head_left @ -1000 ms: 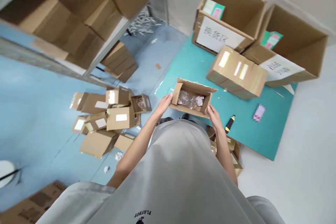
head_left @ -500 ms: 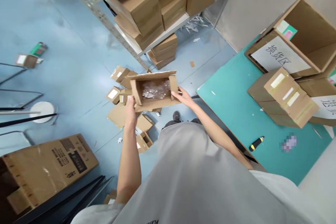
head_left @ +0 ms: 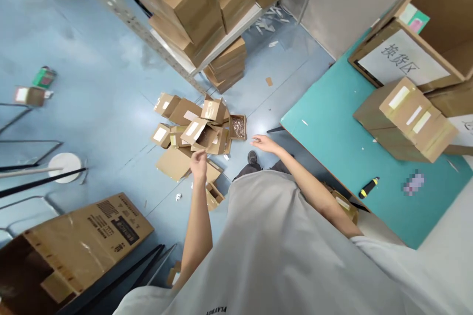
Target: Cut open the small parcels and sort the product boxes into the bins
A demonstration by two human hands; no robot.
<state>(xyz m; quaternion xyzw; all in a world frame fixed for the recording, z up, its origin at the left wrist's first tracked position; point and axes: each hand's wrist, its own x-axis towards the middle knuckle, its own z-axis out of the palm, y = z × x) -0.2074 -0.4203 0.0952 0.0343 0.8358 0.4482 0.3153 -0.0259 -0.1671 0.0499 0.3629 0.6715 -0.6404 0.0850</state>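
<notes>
Both my hands are empty and held out over a heap of small cardboard boxes (head_left: 185, 128) on the blue floor. My left hand (head_left: 198, 163) hangs above the near side of the heap, fingers loosely apart. My right hand (head_left: 264, 142) reaches out flat, fingers spread, just right of an open small box (head_left: 237, 127) with clear plastic inside, which lies at the heap's right edge. My shoe (head_left: 252, 158) shows between the hands.
A metal shelf (head_left: 155, 44) loaded with cardboard boxes stands behind the heap. On the right a teal table (head_left: 332, 147) carries a taped box (head_left: 406, 118), large open cartons with paper signs (head_left: 402, 64) and a yellow-black utility knife (head_left: 368, 187). A big printed carton (head_left: 84, 236) lies at lower left.
Both hands held an open box with plastic inside while I turned left; now they are empty and that box lies at the heap's right edge.
</notes>
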